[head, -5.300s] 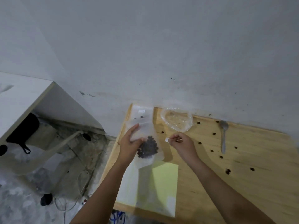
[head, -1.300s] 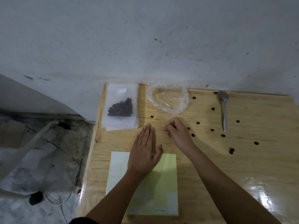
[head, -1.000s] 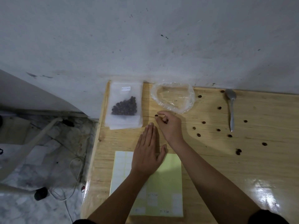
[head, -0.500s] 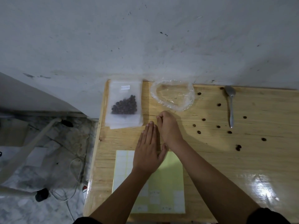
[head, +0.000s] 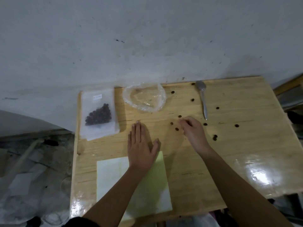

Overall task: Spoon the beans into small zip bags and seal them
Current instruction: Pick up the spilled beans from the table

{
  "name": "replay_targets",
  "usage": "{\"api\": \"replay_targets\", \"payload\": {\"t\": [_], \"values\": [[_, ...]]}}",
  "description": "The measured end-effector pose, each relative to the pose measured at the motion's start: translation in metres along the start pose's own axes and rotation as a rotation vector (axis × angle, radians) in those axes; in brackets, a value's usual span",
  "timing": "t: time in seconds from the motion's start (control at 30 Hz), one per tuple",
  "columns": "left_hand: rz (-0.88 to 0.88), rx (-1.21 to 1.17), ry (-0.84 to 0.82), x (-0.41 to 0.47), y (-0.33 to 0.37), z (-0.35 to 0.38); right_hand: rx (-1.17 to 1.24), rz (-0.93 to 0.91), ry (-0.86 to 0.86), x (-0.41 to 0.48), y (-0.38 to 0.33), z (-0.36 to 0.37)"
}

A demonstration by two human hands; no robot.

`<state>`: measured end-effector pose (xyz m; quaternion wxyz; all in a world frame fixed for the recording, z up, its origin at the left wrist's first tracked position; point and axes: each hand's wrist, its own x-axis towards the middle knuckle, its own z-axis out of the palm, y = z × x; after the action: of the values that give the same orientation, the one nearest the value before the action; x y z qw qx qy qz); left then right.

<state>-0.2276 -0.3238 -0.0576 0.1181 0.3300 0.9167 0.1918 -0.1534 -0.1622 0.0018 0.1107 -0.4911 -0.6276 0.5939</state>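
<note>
At the far left corner of the desk (head: 229, 153) a filled zip bag (head: 98, 114) lies flat, while loose beans (head: 176, 129) are scattered near the spoon (head: 203, 99). The left hand (head: 141, 145) rests flat, fingers straight. The right hand (head: 191, 130) curls over the strays, perhaps pinching one; I cannot tell. The step in hand looks like gathering spills. Next, the remaining beans need collecting and bagging.

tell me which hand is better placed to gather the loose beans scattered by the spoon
Right. The right hand is curled among the loose beans, beside the spoon. The left hand lies flat on the table, away from them.
</note>
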Motion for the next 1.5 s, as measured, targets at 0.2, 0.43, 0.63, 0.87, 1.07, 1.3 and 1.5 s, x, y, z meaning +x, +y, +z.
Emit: {"api": "replay_targets", "payload": {"t": [0.2,0.43,0.63,0.87,1.07,1.3,1.5], "values": [[-0.011,0.082,0.005,-0.001,0.008,0.010,-0.431,-0.229,-0.030,0.012,0.027,-0.012],[0.078,0.143,-0.030,0.006,0.012,0.011,-0.552,-0.274,-0.105,0.022,0.027,-0.008],[0.001,0.110,-0.010,0.010,0.029,0.015,-0.578,-0.276,-0.190,0.023,0.024,-0.019],[0.000,0.111,0.008,0.010,0.031,0.015,0.474,0.286,-0.239,0.027,-0.003,-0.025],[-0.018,0.134,-0.001,0.010,0.030,0.016,-0.260,-0.107,-0.214,0.029,0.004,-0.010],[-0.020,0.109,-0.015,0.009,0.029,0.017,-0.443,-0.227,-0.148,0.036,0.011,0.004],[-0.017,0.089,-0.025,0.009,0.029,0.016,-0.618,-0.269,-0.204,0.037,0.006,0.004]]}}
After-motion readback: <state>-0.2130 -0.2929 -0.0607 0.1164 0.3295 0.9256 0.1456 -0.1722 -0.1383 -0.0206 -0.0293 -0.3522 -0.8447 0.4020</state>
